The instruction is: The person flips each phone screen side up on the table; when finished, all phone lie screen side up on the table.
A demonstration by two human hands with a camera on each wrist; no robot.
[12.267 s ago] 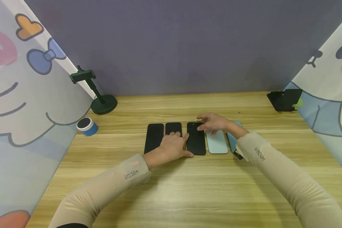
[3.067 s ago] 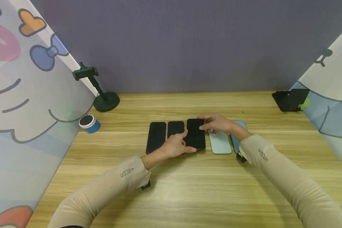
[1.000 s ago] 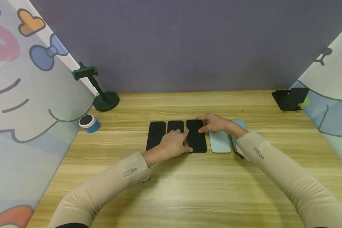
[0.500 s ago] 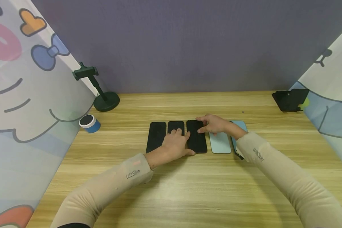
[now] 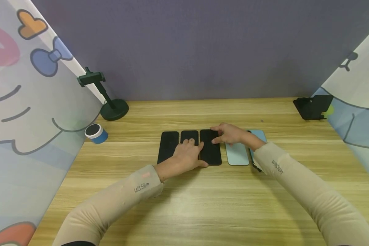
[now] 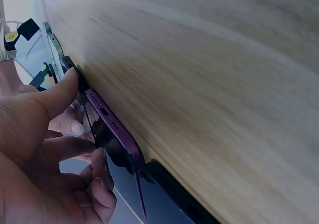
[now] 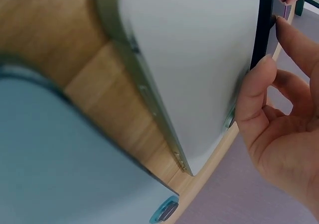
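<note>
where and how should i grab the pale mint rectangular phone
Probably pinch both long edges at the near end of the pale mint phone, coming from the person's side: it lies flat, and the right hand hides its far end.

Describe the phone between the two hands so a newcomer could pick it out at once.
On the wooden table, in front of the purple-grey wall, find the row of five phones. The middle phone is black-faced, with the left hand and right hand at its edges. Unlike the two black-faced phones left of it, it lies next to the pale mint phone.
</note>
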